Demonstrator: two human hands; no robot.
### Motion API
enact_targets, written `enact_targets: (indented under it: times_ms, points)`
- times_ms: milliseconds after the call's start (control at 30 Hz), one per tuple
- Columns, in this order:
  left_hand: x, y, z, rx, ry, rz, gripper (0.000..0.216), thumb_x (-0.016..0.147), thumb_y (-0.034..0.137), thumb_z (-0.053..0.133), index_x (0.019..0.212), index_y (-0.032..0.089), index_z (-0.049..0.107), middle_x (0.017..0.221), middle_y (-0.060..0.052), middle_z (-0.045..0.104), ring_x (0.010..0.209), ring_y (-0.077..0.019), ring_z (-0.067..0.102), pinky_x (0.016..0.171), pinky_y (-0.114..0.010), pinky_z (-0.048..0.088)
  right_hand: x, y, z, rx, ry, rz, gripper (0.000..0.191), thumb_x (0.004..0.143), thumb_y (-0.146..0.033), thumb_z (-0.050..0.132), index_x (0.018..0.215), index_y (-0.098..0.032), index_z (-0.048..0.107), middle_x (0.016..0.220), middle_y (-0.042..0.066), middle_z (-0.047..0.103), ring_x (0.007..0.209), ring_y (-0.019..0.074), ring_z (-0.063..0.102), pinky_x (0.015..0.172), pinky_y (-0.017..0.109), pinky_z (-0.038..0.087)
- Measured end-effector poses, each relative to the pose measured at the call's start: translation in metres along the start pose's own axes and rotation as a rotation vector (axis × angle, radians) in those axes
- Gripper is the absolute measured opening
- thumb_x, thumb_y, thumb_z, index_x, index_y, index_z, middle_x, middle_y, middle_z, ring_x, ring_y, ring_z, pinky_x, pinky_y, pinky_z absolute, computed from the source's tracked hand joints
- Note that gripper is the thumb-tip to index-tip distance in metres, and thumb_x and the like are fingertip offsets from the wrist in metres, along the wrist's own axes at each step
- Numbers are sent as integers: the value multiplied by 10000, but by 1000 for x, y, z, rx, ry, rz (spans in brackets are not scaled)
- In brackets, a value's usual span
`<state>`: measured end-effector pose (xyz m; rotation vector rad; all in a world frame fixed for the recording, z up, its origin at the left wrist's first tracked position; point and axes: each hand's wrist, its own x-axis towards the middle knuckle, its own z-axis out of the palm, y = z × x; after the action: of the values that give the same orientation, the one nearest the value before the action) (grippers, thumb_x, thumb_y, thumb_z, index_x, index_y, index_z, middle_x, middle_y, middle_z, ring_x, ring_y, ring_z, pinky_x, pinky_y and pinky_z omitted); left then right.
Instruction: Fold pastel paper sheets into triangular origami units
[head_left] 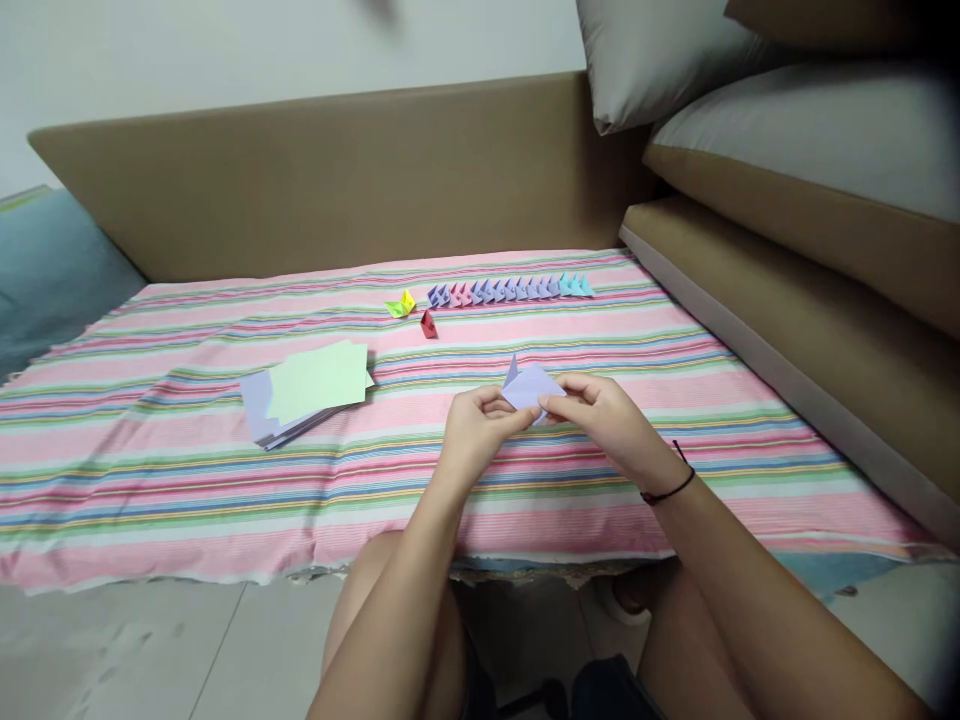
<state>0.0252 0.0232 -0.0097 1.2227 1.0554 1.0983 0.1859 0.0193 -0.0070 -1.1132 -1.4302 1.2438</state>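
Note:
A piece of folded lilac paper (534,384) is held between my two hands above the striped cloth, with one pointed flap standing up at its left. My left hand (480,425) pinches its lower left edge between thumb and fingers. At the lower right corner, my right hand (600,410) grips it the same way, thumb on top. The fingertips beneath the paper are partly hidden. Beyond my hands lies a row of small folded paper pieces (517,290) in purple, pink and light blue. Near its left end sit a yellow folded piece (401,304) and a red one (428,324).
To the left lies a stack of paper sheets (319,385), pale green over lilac. The striped cloth (187,470) covers the seat. A brown backrest (360,180) rises behind, stacked cushions (810,240) stand along the right, and a blue cushion (60,270) is at far left.

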Motion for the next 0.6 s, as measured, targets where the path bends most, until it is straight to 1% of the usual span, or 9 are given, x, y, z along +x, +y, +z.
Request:
enact_targets:
  times_ms: [100,200,267,367,467,600]
  points:
    - [1,-3,2,43,35,26,270,509,289,814,536,136,593,473,33,546,456,-84,500,444,-196,346,1,1,4,-10,31,9,173,716,-343,649,755,-174,644,631,-10,570,607,127,521,587,261,438]
    - [3,-2,1,48,35,41,258,503,276,815,547,138,602,488,28,560,470,-90,521,467,-202,376,2,2,2,-33,19,-1,134,738,-304,626,720,-173,646,604,-14,568,597,119,520,574,249,428]
    - [3,-1,-1,41,33,34,241,493,257,819,577,134,630,528,9,601,512,-108,561,513,-214,422,2,3,-3,-9,-14,22,139,747,-294,619,719,-168,669,631,1,606,632,128,557,621,260,460]
    - [3,1,-4,8,23,-12,249,484,249,824,642,126,676,605,-28,662,568,-134,604,570,-238,463,0,2,-11,54,-84,90,159,744,-306,638,772,-168,710,689,27,671,699,153,621,707,290,504]
    - [3,2,-7,-32,-6,-38,250,502,269,819,660,123,692,619,-41,674,585,-143,614,598,-253,479,-3,-2,-15,127,-144,133,209,750,-307,650,904,-184,718,799,43,710,775,169,660,798,319,516]
    - [5,1,-9,-71,-11,-39,277,502,285,821,682,122,687,616,-30,665,580,-132,606,607,-253,486,-1,-10,-18,197,-191,173,326,761,-289,652,1071,-187,662,954,71,706,872,190,671,903,363,491]
